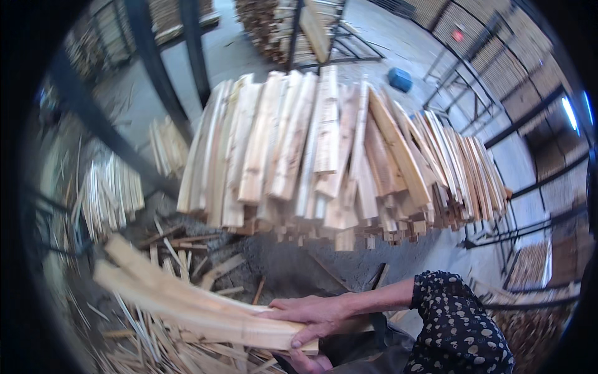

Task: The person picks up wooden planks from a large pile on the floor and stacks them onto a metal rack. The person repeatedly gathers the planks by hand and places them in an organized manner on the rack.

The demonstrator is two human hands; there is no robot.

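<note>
A bundle of long pale wooden slats (187,305) lies across the lower left, its far ends pointing up and to the left. My right hand (314,315), on an arm in a dark dotted sleeve, lies over the bundle's near end with its fingers curled around the edge. Just below, my left hand (308,361) shows only partly; it grips the same end from underneath. Beyond the hands, a broad row of similar slats (324,149) leans side by side on a rack, fanned across the middle of the view.
Loose offcuts and splinters (187,262) litter the grey floor under the bundle. A smaller slat pile (109,193) stands at the left. Dark metal racks (523,224) line the right side, another stack (280,25) stands at the back, and a blue object (400,79) lies on the floor.
</note>
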